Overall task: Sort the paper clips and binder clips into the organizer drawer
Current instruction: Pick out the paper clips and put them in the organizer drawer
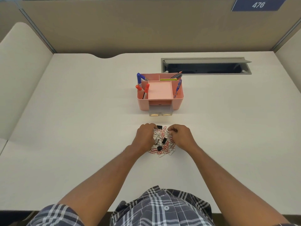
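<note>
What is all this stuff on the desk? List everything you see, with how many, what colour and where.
organizer: one, pink, mid-desk beyond the pile.
drawer: one, clear, pulled out at the organizer's front.
pens: several, blue and red caps, standing in the organizer's side slots.
pencils: a few, back right slot.
paper clips: many, red and silver, heaped between the hands.
binder clips: at least four, black, mixed into the heap.
cable hatch: one, grey, open, far right of desk.
sign: one, blue, reads 476, on the partition.
desk: one, white.
left hand: touching a binder clip at the heap's far edge.
right hand: fingers in the heap.
</note>
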